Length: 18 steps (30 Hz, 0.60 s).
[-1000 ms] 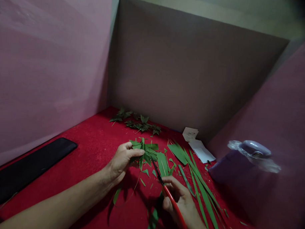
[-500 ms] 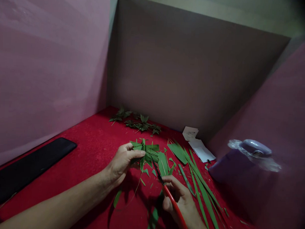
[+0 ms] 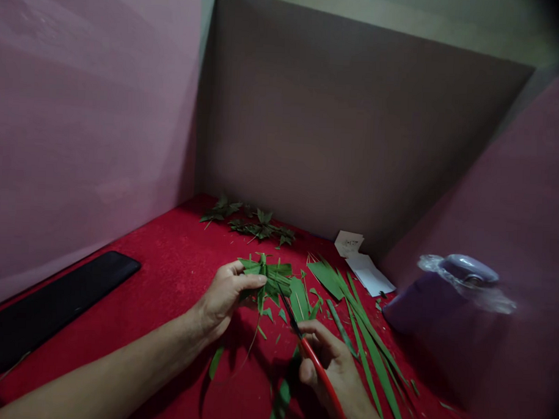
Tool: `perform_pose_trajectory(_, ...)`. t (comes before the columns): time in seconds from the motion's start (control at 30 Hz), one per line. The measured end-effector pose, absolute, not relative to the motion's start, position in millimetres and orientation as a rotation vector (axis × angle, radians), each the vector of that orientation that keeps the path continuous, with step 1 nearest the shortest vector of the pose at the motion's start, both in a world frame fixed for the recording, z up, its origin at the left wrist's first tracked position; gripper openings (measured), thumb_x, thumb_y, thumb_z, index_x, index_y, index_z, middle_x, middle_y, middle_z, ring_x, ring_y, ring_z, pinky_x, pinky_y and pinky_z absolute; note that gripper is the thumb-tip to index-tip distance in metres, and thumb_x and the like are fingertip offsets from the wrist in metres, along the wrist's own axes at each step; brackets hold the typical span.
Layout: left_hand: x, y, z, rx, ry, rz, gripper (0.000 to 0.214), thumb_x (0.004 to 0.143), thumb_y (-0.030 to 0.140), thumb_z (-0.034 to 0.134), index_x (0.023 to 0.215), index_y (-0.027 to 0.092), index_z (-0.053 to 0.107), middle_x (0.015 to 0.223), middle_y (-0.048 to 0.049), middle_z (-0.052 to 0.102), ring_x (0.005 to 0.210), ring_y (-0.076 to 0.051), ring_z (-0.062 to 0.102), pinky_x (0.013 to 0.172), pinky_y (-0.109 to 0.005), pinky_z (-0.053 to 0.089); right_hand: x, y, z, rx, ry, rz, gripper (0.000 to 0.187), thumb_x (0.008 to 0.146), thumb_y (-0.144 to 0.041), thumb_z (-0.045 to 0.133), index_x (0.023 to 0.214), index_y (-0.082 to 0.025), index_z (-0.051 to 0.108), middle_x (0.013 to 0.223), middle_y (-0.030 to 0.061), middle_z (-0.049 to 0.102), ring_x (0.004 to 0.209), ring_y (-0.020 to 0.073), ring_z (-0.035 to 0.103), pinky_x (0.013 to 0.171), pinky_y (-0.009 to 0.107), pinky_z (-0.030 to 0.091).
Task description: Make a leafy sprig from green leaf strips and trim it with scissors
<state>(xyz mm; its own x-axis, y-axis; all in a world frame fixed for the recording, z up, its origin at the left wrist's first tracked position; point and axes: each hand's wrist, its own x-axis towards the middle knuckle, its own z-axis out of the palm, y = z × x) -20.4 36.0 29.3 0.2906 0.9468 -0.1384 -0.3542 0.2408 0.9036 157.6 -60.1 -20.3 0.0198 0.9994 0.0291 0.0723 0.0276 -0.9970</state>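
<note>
Pinched between the thumb and fingers of my left hand [image 3: 224, 296] is a folded green leaf piece [image 3: 278, 275], with strips sticking out at its edges. A thin strand hangs below it. My right hand [image 3: 327, 361] is wrapped round the red handles of a pair of scissors [image 3: 317, 366]. The dark blades point up and left, their tips at the lower right edge of the folded leaf; whether they touch it I cannot tell. Cut leaf scraps [image 3: 299, 299] lie on the red cloth [image 3: 177, 249] just beyond the blades.
Long green leaf blades [image 3: 367, 328] lie to the right. Leafy sprigs [image 3: 260, 224] rest at the back, white papers [image 3: 369, 274] at the back right. A purple container [image 3: 423, 300] with clear plastic stands right; a flat black object [image 3: 65, 306] lies left. Walls enclose the surface.
</note>
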Motion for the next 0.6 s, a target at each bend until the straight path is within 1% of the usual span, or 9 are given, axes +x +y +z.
perform_pose_trajectory(0.17, -20.5, 34.5, 31.0, 0.892, 0.829, 1.049, 0.019, 0.06, 0.015, 0.07, 0.063, 0.015, 0.051, 0.054, 0.0031, 0.053, 0.047, -0.009, 0.052, 0.042, -0.02, 0.043, 160.0, -60.1, -25.5, -1.224, -1.27, 1.123, 0.042, 0.061, -0.038, 0.074, 0.093, -0.019, 0.055, 0.053, -0.0056, 0.052, 0.046, 0.0078, 0.038, 0.044, 0.02, 0.029)
perform_pose_trajectory(0.3, -20.3, 34.8, 31.1, 0.902, 0.818, 1.041, 0.017, 0.061, 0.014, 0.068, 0.065, 0.014, 0.052, 0.055, 0.0028, 0.054, 0.047, -0.009, 0.052, 0.043, -0.02, 0.043, 158.7, -60.9, -22.5, -1.214, -1.249, 1.144, 0.041, 0.061, -0.036, 0.073, 0.093, -0.019, 0.054, 0.052, -0.006, 0.053, 0.043, 0.0078, 0.042, 0.044, 0.02, 0.03)
perform_pose_trajectory(0.53, -20.4, 37.3, 27.9, 0.923, 0.822, 1.039, 0.018, 0.062, 0.016, 0.068, 0.065, 0.015, 0.051, 0.056, 0.0022, 0.053, 0.046, -0.01, 0.05, 0.041, -0.022, 0.043, 155.3, -58.3, -21.0, -1.213, -1.15, 1.163, 0.042, 0.053, -0.033, 0.077, 0.087, -0.02, 0.057, 0.048, -0.0079, 0.051, 0.039, 0.0078, 0.044, 0.042, 0.019, 0.031)
perform_pose_trajectory(0.6, -20.3, 37.8, 27.5, 0.922, 0.822, 1.041, 0.019, 0.061, 0.016, 0.069, 0.065, 0.015, 0.051, 0.055, 0.0023, 0.053, 0.046, -0.009, 0.049, 0.041, -0.021, 0.042, 155.7, -57.5, -24.0, -1.206, -1.125, 1.168, 0.042, 0.053, -0.032, 0.077, 0.088, -0.02, 0.057, 0.045, -0.0082, 0.051, 0.038, 0.0081, 0.044, 0.041, 0.019, 0.032)
